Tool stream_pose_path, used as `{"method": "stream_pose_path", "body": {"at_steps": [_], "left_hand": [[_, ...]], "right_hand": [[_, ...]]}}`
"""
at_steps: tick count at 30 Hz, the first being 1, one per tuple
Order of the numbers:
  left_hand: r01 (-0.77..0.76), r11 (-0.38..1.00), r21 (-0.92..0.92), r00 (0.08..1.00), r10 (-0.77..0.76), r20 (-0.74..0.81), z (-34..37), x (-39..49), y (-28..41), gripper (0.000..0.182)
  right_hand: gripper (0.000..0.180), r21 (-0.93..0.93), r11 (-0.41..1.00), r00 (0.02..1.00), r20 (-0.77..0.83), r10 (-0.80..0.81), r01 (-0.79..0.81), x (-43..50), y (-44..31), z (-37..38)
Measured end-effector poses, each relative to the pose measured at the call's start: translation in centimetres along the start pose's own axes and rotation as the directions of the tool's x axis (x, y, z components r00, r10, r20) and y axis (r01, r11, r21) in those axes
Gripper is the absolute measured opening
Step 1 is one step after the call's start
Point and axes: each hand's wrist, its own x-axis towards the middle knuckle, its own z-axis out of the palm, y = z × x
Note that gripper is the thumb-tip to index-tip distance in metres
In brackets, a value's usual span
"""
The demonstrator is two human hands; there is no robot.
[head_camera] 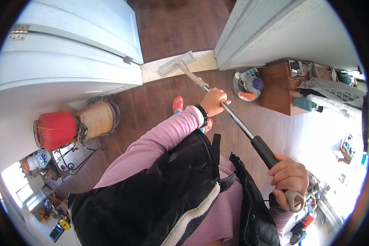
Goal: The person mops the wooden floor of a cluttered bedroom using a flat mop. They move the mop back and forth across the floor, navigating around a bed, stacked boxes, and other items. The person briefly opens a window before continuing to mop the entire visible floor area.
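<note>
A flat mop point(238, 117) slants across the view, its metal pole running from upper left to lower right. Midway down, my left hand point(212, 101), with a black watch at the wrist, is wrapped around the pole. My right hand point(290, 176) grips the black upper handle, just below which a beige hanging loop point(295, 201) sticks out. At the far end the flat rectangular mop head point(176, 63) rests on the pale stone threshold point(207, 60) of a doorway. Its underside is hidden.
A white door point(110, 37) stands at left, a white door frame point(233, 40) at right. A round tray point(249, 97) with a teapot sits beside a brown wooden cabinet point(276, 89). Red container point(57, 130) and woven basket point(98, 118) stand left. My red sandals point(178, 103) are on the wood floor.
</note>
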Motion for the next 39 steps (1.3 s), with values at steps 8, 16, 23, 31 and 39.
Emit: {"method": "stream_pose_path", "body": {"at_steps": [8,16,23,31,39], "left_hand": [[-0.060,0.994,-0.086,0.997,0.063,0.038,4.2,1.5,1.6,0.027],[-0.090,0.991,-0.101,0.972,0.109,0.209,7.1,-0.5,2.9,0.026],[-0.157,0.970,-0.187,0.945,0.202,0.257,9.7,-3.7,8.0,0.031],[-0.096,0.962,-0.257,0.930,0.179,0.322,12.5,-3.8,12.2,0.034],[-0.119,0.926,-0.358,0.960,0.199,0.198,13.5,-2.7,12.5,0.031]], "right_hand": [[0.010,-0.141,0.990,0.998,0.046,0.031,-0.024,-3.1,-1.1,-0.5],[0.011,-0.115,0.990,0.997,-0.033,0.075,-0.078,-7.7,-0.6,-0.7],[0.019,-0.120,0.989,0.982,-0.180,0.059,-0.082,-11.7,-4.0,-2.0],[0.023,-0.204,0.975,0.977,-0.208,0.044,-0.087,-13.4,-6.7,-3.1],[0.017,-0.181,0.977,0.980,-0.182,0.076,-0.109,-14.6,-6.8,-2.5]]}}
